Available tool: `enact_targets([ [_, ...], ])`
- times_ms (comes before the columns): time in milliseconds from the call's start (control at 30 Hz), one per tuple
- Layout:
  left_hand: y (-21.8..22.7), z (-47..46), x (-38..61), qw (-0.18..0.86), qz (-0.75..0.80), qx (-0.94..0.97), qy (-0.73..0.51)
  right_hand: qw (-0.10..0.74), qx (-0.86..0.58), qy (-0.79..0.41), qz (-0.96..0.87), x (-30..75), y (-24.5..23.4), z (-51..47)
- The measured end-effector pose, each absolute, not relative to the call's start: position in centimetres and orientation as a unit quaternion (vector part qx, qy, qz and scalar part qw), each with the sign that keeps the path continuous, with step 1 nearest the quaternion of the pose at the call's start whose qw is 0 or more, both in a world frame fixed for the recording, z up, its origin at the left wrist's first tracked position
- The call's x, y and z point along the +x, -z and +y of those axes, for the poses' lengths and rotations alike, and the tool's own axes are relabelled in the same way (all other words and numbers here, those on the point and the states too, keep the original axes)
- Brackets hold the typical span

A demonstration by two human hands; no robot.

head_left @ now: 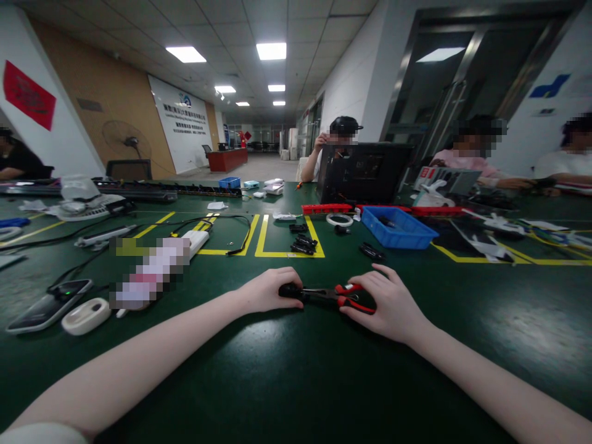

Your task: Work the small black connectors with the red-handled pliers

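Both my hands rest on the dark green table (296, 370) near its middle. My right hand (391, 305) is closed round the red handles of a pair of pliers (340, 296), whose jaws point left. My left hand (268, 290) is curled over a small black part (290, 290) at the jaws' tip. The part is mostly hidden under my fingers.
A blue bin (398, 228) and several small black parts (303, 243) lie beyond my hands, inside yellow tape lines. A phone (49, 305) and a white case (86, 316) lie at left, with cables behind. A black monitor (363, 172) and other people sit across the table.
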State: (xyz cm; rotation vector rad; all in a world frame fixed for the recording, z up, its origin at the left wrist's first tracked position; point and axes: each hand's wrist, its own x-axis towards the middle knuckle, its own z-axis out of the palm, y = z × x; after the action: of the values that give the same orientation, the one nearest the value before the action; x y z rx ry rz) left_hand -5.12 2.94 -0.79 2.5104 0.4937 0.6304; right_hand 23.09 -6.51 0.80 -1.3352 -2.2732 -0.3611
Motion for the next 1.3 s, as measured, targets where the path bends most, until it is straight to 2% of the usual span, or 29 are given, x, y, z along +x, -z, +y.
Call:
enact_targets([
  [267,0.64,2.75,-5.11,0.239,0.181,0.927,-0.224,0.222,-0.510,0.096,-0.825,22.57,-0.90,-6.75],
  [1000,0.58,2.59,-5.11,0.221,0.166,0.937,-0.212,0.173,-0.517,0.118,-0.830,22.22,-1.33,-6.85],
  [1300,0.47,2.43,-5.06,0.217,0.174,0.939,-0.203,0.187,-0.512,0.113,-0.830,22.30,-1.26,-6.88],
])
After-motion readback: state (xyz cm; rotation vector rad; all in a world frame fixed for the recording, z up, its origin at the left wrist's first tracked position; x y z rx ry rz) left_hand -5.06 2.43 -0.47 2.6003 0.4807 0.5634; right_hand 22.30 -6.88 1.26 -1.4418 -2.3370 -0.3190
